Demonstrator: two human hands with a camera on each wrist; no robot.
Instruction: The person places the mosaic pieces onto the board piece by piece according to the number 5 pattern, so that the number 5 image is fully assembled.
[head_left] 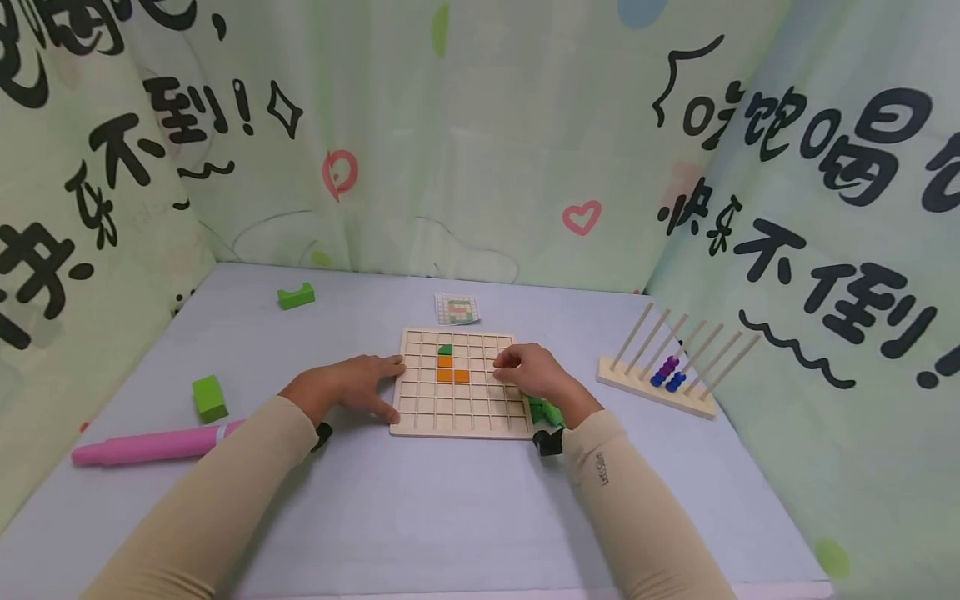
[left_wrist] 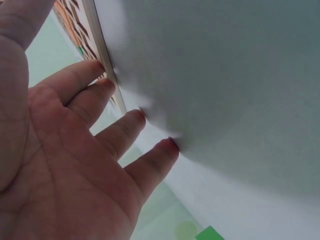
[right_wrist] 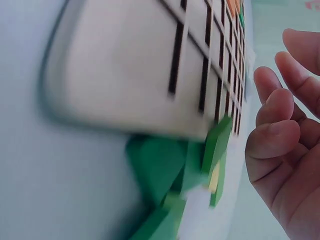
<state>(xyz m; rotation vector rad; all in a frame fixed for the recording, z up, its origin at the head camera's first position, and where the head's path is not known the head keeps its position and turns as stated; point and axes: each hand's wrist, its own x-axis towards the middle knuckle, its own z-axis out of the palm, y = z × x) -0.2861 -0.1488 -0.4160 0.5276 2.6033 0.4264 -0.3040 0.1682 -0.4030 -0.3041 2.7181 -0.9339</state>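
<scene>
Board steadied at its left edge, tiles laid from its right

The left hand [head_left: 347, 388] is spread flat, fingertips [left_wrist: 106, 85] against the board [head_left: 420, 417]; orange tiles [head_left: 451, 369] sit near its middle. Over its right edge the right hand [head_left: 534, 374] is loosely curled, nothing seen held. Green pieces [head_left: 546, 412] by that edge are best dropped squarely into cells.

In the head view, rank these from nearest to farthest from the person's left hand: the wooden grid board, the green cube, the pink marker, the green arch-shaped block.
1. Wooden grid board: touched by the left hand, just to its right.
2. Green cube: on the table to the hand's left.
3. Green arch-shaped block: farther back on the left.
The pink marker has its near end about as close as the cube; too close to call.
</scene>
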